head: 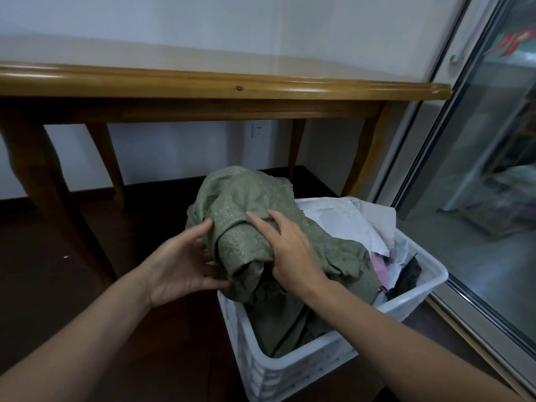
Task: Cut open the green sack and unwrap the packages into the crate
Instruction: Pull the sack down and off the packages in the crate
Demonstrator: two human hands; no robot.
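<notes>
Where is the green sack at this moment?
Head view, centre: the sack is bunched over the left part of the crate, the left hand touching its left side and the right hand resting on top; white wrappers lie to its right.

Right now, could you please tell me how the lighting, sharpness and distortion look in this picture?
Head view: dim overall, with the floor nearly black; the wide lens bows the table edge, and its top carries a pale sheen; the glass door shows blurred reflections; the green sack, crate, left hand and right hand read sharp.
</notes>
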